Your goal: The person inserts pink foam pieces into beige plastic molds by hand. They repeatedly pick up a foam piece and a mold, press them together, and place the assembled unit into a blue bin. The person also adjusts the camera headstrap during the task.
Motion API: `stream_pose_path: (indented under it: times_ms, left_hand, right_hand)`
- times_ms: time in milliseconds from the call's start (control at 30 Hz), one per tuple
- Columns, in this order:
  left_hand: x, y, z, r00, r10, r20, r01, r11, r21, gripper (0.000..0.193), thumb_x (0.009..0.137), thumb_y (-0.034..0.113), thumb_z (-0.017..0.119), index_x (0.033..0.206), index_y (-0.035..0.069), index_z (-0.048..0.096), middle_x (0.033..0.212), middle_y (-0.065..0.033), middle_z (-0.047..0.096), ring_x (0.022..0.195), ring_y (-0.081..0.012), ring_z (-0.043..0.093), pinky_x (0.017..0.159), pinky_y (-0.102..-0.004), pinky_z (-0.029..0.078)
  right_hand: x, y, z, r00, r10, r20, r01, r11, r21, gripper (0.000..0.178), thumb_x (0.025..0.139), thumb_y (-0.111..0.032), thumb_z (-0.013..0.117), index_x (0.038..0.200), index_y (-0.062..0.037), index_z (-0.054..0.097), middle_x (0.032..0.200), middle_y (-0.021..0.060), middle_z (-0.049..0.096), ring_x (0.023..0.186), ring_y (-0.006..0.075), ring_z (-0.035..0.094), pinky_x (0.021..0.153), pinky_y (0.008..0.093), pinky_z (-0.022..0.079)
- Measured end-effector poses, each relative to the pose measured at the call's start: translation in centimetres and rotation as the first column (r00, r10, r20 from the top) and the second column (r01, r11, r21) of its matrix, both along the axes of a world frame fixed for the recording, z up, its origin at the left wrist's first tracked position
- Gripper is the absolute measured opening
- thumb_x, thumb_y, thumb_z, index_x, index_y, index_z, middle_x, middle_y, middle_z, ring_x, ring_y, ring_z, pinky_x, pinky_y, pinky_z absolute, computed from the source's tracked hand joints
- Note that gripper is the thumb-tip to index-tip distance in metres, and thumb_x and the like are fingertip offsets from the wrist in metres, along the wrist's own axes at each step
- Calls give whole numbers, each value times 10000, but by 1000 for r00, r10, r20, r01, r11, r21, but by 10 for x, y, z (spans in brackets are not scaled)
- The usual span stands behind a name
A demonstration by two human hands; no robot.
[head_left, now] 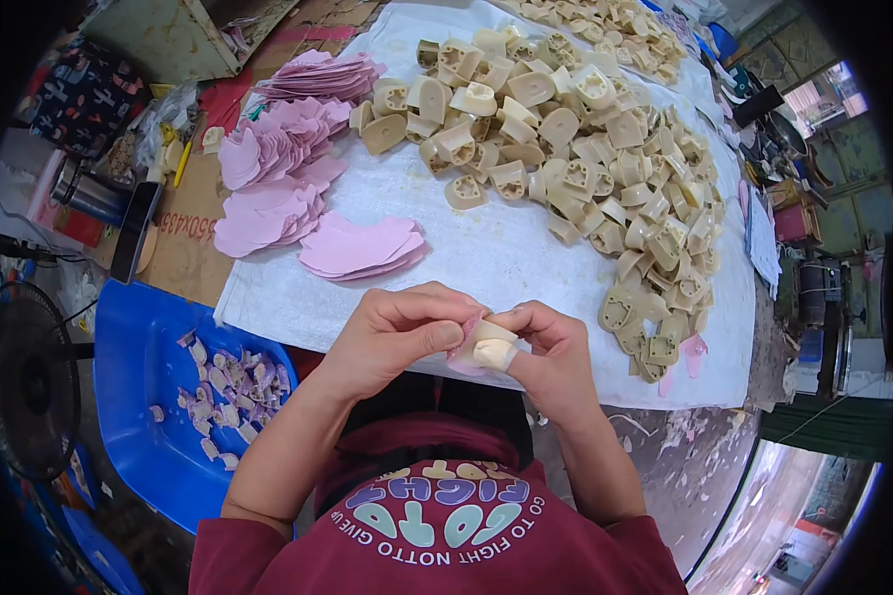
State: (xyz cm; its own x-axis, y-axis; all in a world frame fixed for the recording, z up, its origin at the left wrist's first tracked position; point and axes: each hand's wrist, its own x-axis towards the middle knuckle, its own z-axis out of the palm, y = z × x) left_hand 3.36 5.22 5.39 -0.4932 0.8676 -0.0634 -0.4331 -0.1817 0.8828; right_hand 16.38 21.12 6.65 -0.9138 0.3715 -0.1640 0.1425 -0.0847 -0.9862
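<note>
At the table's near edge, both my hands are closed around one beige shoe heel (485, 333). A pink glittery cover piece (463, 347) wraps part of its left side. My left hand (387, 335) pinches the pink piece against the heel between thumb and fingers. My right hand (549, 349) grips the heel from the right, its thumb wearing a pale finger cover (494, 353). Just beyond my left hand lies a stack of curved pink pieces (361, 246). Fingers hide much of the heel.
A large heap of beige heels (575, 149) covers the far and right parts of the white cloth (397, 178). More pink stacks (268, 213) lie at the left. Below them, a blue basin (134, 397) holds several covered heels (230, 392). A black fan (35, 382) stands far left.
</note>
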Motion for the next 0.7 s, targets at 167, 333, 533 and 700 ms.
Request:
stream_pose_path:
  times_ms: [167, 333, 533, 700]
  left_hand:
    - [7, 5, 3, 761, 176, -624, -234, 972, -11, 108, 851, 40, 636, 943, 12, 685, 1041, -117, 652, 1031, -232, 610, 927, -368, 463]
    - [-1, 3, 8, 757, 83, -648, -142, 989, -40, 81, 821, 1, 635, 902, 7, 635, 1031, -119, 587, 1015, -255, 582, 879, -358, 473]
    - [20, -3, 14, 735, 178, -654, -243, 970, -9, 155, 811, -54, 640, 947, 13, 607, 1094, -124, 517, 1005, -219, 579, 867, -341, 486]
    - [25, -17, 7, 852, 292, -434, -239, 956, 173, 199, 833, -57, 644, 1001, 33, 587, 1271, -169, 412, 1024, -218, 601, 880, -331, 501]
  right_hand:
    - [-5, -15, 7, 997, -55, 58, 47, 992, 118, 146, 777, -80, 743, 889, -15, 676, 837, 18, 676, 784, 63, 565, 721, 239, 460]
    - [-4, -6, 9, 993, 30, 115, -46, 989, 140, 147, 762, -82, 750, 863, -14, 667, 820, 14, 665, 769, 60, 558, 701, 244, 456]
    - [-5, -3, 16, 996, 77, 39, -86, 927, 366, 195, 726, -87, 756, 881, -13, 663, 842, 33, 656, 812, 138, 597, 730, 284, 459]
    - [-6, 0, 33, 946, 242, -217, 2, 664, 748, 503, 724, -135, 764, 1178, -8, 590, 1160, 121, 613, 1098, 250, 563, 923, 342, 425]
